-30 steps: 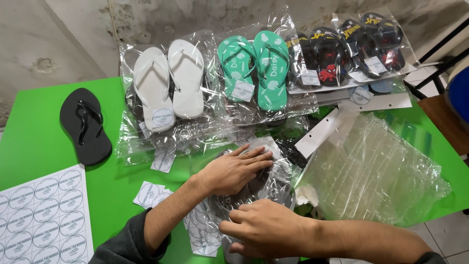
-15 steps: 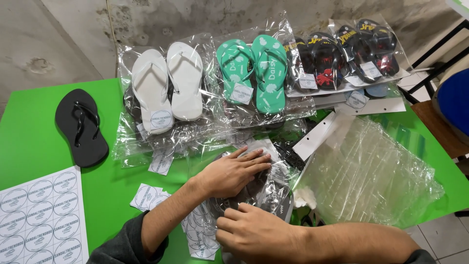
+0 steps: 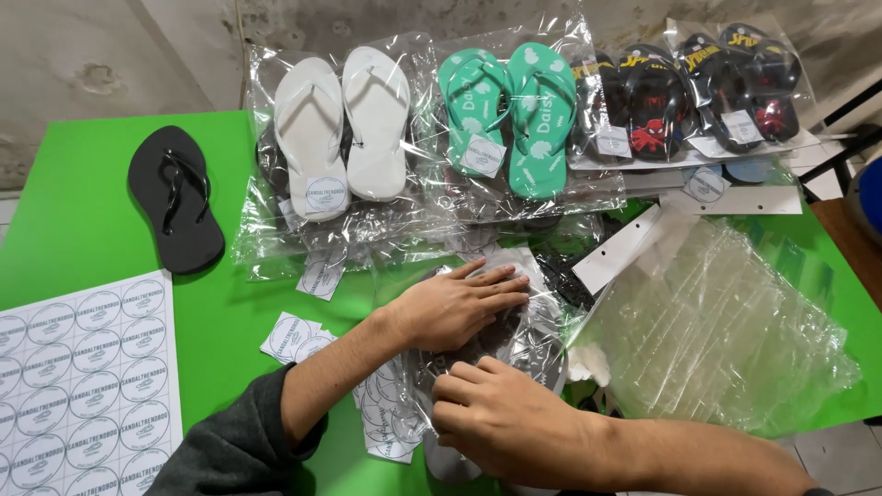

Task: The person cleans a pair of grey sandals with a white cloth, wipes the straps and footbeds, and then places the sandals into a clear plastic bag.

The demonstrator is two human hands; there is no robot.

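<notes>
The left hand [image 3: 455,308] lies flat, fingers spread and pressed down on a dark flip-flop pair wrapped in a clear plastic bag [image 3: 514,340], which sits on the bright green tabletop [image 3: 83,230] directly below the mint-green patterned flip-flop pair in its clear bag [image 3: 510,115]. The right hand [image 3: 501,418] is curled at the near end of the same dark bagged pair, fingertips pinching the plastic there; whether it grips a flap or a sticker I cannot tell.

Judging by this, the step in hand looks like closing or smoothing the bag around the dark pair: one hand steadies it while the other works the open end. The next move seems to call for keeping the film flat under the left palm so the near edge folds without wrinkling.

Left of the mint-green pair lies a white flip-flop pair in a clear bag [image 3: 344,129], and further left a single bare black flip-flop [image 3: 175,197]. To its right are black printed flip-flop pairs in clear bags [image 3: 684,87]. Below and right of it, a loose stack of empty clear plastic bags with white card headers [image 3: 717,331] rests beside the hands. Far below and left sits a white sheet of round stickers [image 3: 78,377], with small cut sticker pieces [image 3: 294,335] near the left forearm.

The table stands against a stained grey concrete wall [image 3: 119,55].
</notes>
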